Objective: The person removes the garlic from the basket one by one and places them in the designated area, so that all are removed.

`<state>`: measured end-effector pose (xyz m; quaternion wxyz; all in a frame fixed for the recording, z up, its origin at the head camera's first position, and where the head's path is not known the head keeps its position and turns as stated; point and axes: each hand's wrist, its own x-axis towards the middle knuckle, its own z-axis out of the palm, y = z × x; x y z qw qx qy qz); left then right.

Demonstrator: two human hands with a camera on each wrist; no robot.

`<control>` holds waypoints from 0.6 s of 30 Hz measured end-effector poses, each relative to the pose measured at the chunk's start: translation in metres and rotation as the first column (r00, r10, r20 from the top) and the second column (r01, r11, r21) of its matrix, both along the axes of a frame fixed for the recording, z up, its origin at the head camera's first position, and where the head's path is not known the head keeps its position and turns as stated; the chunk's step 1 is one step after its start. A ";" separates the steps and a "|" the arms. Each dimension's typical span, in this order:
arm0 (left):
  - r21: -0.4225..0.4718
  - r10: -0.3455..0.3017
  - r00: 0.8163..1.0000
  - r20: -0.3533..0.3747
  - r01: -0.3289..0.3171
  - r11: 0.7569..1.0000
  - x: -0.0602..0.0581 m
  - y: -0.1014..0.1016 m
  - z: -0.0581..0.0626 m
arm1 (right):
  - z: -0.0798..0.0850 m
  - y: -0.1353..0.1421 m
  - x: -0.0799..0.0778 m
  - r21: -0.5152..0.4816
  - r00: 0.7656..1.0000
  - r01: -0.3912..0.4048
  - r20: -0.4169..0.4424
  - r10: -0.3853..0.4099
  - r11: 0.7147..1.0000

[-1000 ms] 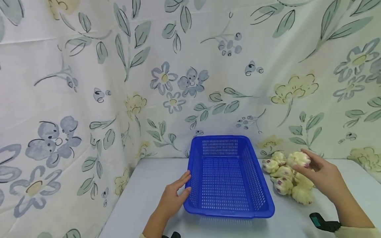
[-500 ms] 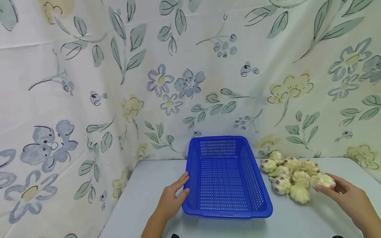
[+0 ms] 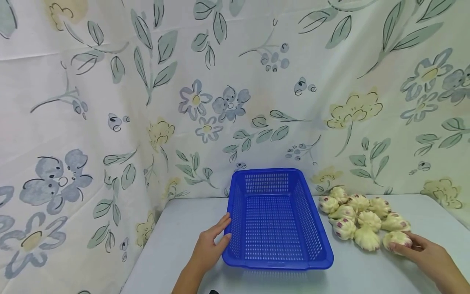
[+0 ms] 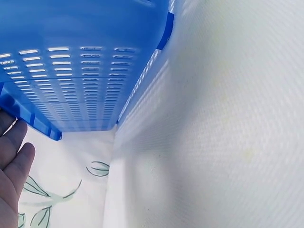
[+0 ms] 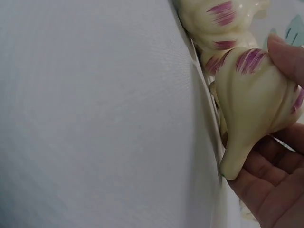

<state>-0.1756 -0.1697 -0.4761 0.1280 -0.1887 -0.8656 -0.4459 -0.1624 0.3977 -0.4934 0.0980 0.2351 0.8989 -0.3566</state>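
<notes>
My right hand [image 3: 422, 250] pinches a garlic bulb [image 3: 396, 241] at the front right of a group of bulbs. In the right wrist view this garlic bulb [image 5: 256, 95] is cream with purple streaks, its stem end pointing down; the thumb lies on one side and the curled fingers are behind. My left hand [image 3: 207, 248] is at the left rim of a blue plastic basket [image 3: 279, 264], fingers extended and touching its side. The left wrist view shows the fingertips [image 4: 18, 128] against the basket rim [image 4: 33, 118].
Several more garlic bulbs [image 3: 368, 220] lie clustered on the white table [image 3: 183, 228], right of the basket. The basket has perforated walls and a bare floor. A floral curtain [image 3: 257, 102] hangs behind and to the left.
My right hand has carried the garlic bulb from over the cluster to the right, then lower and nearer the front. The left hand stays at the basket; the head view has shifted slightly.
</notes>
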 end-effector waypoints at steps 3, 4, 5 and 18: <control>-0.004 0.001 1.000 0.005 -0.001 1.000 0.000 0.001 0.000 | 0.000 -0.002 0.000 0.002 1.000 0.003 0.002 -0.003 1.000; -0.004 0.002 1.000 0.009 -0.002 1.000 0.000 0.001 0.001 | 0.000 -0.002 0.000 0.001 1.000 0.007 0.002 -0.007 1.000; -0.005 0.002 1.000 0.013 -0.002 1.000 0.001 0.001 0.001 | -0.001 -0.003 0.000 0.001 1.000 0.012 0.002 -0.012 1.000; -0.001 0.002 1.000 0.014 -0.002 1.000 0.002 0.001 0.001 | -0.005 0.001 -0.008 0.058 0.998 -0.048 0.043 0.046 0.997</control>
